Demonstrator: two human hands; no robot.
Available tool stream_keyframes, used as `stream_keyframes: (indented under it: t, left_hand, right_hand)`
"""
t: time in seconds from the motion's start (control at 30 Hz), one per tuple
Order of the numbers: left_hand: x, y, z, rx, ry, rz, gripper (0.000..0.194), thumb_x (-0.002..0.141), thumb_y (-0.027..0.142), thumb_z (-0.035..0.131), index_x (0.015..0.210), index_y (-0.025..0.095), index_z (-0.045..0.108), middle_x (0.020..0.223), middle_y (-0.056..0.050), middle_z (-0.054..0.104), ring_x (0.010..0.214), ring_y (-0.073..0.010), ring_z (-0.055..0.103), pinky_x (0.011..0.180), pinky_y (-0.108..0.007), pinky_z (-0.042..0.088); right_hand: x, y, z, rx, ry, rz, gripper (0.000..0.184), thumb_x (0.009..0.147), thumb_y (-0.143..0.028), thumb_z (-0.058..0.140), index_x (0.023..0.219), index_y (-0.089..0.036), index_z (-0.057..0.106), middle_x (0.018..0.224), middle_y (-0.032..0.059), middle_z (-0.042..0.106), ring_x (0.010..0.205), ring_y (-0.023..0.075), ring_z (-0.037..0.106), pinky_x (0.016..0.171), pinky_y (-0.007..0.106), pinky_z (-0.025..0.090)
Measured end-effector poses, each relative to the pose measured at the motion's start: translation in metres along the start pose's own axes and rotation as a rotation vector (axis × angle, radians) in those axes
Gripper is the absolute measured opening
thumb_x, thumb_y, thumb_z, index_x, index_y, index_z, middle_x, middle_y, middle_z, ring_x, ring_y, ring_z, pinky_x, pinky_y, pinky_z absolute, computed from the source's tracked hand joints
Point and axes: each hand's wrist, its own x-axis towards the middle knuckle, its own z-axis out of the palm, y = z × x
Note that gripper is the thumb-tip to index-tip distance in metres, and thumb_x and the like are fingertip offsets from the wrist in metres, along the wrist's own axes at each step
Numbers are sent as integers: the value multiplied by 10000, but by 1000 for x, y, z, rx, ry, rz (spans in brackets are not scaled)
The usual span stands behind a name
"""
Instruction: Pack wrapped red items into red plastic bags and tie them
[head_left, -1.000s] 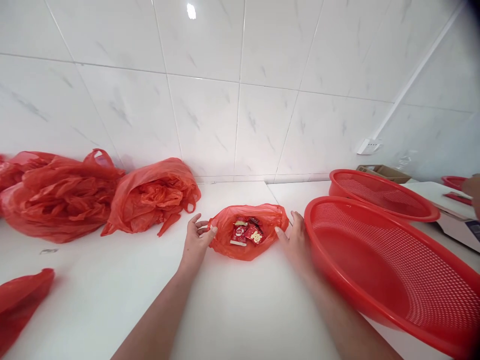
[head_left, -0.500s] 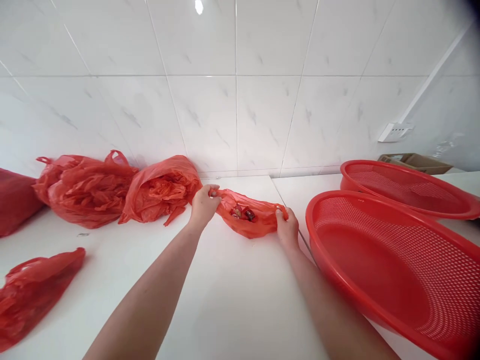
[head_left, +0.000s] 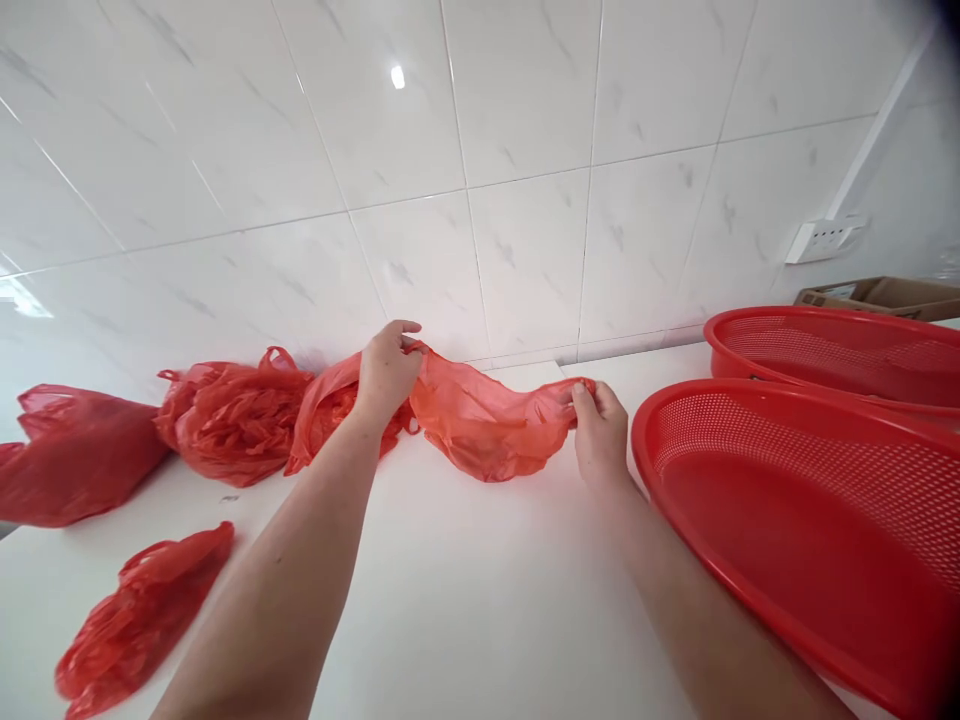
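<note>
A thin red plastic bag (head_left: 491, 430) hangs between my two hands, its upper edge sagging in the middle. My left hand (head_left: 390, 370) pinches the bag's left top corner, raised above the table. The right top corner is gripped between the thumb and fingers of my right hand (head_left: 600, 425). The bag's contents are hidden behind its front side. Partly behind my left hand is a red bag stuffed with crumpled red plastic (head_left: 326, 410).
More red bags stand to the left: a stuffed one (head_left: 236, 425), a fuller one (head_left: 90, 455) and a smaller one (head_left: 142, 620) nearer me. Two red perforated baskets (head_left: 780, 520) stand at the right on the white table (head_left: 480, 610). Behind are a cardboard box (head_left: 885, 295) and a tiled wall (head_left: 525, 240).
Both hands have lifted the bag's top edge, the left more than the right. The small wrapped items seen inside earlier are now out of sight. The view has tilted and shifted left.
</note>
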Motion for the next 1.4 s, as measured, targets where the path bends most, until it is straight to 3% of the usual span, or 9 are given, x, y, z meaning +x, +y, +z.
stream_keyframes:
  t: [0.3, 0.53, 0.63, 0.77, 0.87, 0.97, 1.1, 1.17, 1.4]
  left_hand:
    - [-10, 29, -44, -328, 92, -39, 432, 686, 139, 594, 1115, 166, 556, 861, -48, 668, 795, -170, 638, 695, -286, 496]
    - [-56, 0, -50, -491, -45, -84, 481, 738, 305, 685, 1187, 224, 535, 1226, -88, 592, 1074, -218, 579, 893, -352, 483]
    - [-80, -37, -40, -588, -92, -149, 586, 717, 391, 714, 1245, 248, 506, 1307, -105, 528, 1196, -263, 501, 900, -343, 473]
    - [-112, -71, -10, -648, -362, -292, 825, 622, 344, 800, 1353, 299, 421, 1464, -115, 363, 1343, -323, 329, 958, -375, 424]
    - [-127, -68, 22, -655, -445, -330, 894, 569, 257, 836, 1357, 310, 417, 1494, -113, 318, 1365, -339, 287, 988, -403, 392]
    - [-131, -53, 54, -785, -470, -250, 752, 583, 248, 825, 1268, 271, 513, 1395, -106, 462, 1264, -319, 436, 933, -367, 435]
    - [-127, -41, 80, -711, -376, -358, 315, 674, 389, 746, 883, 162, 677, 923, -90, 694, 893, -273, 627, 738, -324, 480]
    - [-126, -42, 84, -684, -278, -473, 324, 713, 465, 690, 778, 148, 675, 772, -70, 687, 785, -252, 626, 671, -313, 466]
    - [-134, -53, 81, -1156, -150, -607, 441, 713, 491, 691, 1028, 186, 640, 1039, -78, 678, 907, -241, 629, 707, -313, 477]
  right_hand:
    - [17, -75, 25, 31, 33, -320, 248, 896, -419, 452, 899, -210, 586, 780, -17, 566, 695, 110, 547, 660, 248, 437]
    - [8, -48, 10, -191, 24, -358, 280, 858, -464, 510, 965, -223, 602, 957, 28, 577, 879, 168, 541, 759, 318, 455]
    - [3, -22, 2, -250, 139, -411, 443, 811, -498, 564, 1144, -209, 512, 1150, 91, 502, 1054, 226, 503, 866, 390, 447]
    - [-8, 16, -7, -353, 161, -405, 706, 748, -522, 622, 1313, -190, 358, 1234, 137, 435, 1139, 274, 456, 933, 456, 420]
    - [-18, 36, -14, -445, 96, -415, 709, 771, -511, 602, 1336, -179, 331, 1225, 144, 457, 1130, 276, 465, 936, 474, 424]
    - [-27, 43, -21, -576, 93, -545, 667, 838, -456, 535, 1388, -175, 280, 1351, 177, 386, 1266, 301, 371, 1018, 523, 350]
    - [-38, 42, -26, -666, 42, -594, 670, 877, -394, 487, 1447, -191, 199, 1452, 174, 289, 1358, 296, 269, 1066, 533, 302]
    - [-42, 44, -25, -640, 42, -551, 693, 870, -404, 500, 1452, -192, 189, 1447, 174, 291, 1354, 292, 280, 1062, 525, 317]
    - [-34, 47, -15, -295, -10, -131, 929, 759, -513, 625, 1475, -211, 115, 1534, 162, 141, 1395, 295, 214, 1084, 493, 288]
